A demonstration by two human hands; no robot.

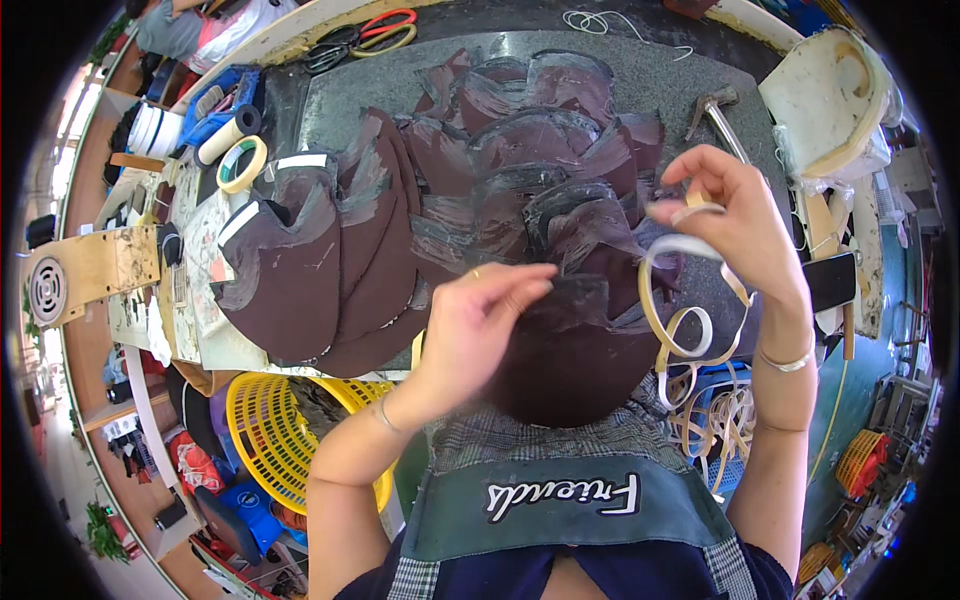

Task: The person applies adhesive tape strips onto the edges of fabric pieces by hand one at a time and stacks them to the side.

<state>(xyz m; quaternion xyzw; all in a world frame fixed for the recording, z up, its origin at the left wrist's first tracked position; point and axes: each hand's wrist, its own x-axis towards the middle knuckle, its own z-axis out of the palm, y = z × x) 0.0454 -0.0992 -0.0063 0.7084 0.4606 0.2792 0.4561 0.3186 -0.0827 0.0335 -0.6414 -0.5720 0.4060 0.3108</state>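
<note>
My right hand (pixel 728 205) is raised over the right of the bench, its fingers closed on a narrow cream-and-white strip (pixel 655 290). The strip hangs from it in loose curls. My left hand (pixel 475 325) has thumb and forefinger pinched together beside the upper edge of the nearest dark brown piece (pixel 575 375); what the pinch holds, if anything, cannot be made out. That piece is rounded and lies at the bench's front edge. Behind it overlap several similar brown pieces (pixel 540 140) with grey smears along their edges. Another overlapping stack (pixel 285 280) lies to the left, with white strips on two tops.
A hammer (pixel 722 125) lies at the right, near a phone (pixel 830 282). Scissors (pixel 365 42) are at the back. A tape roll (pixel 242 165) stands at the left. Below the bench are a yellow basket (pixel 265 440) and a heap of loose strips (pixel 720 425).
</note>
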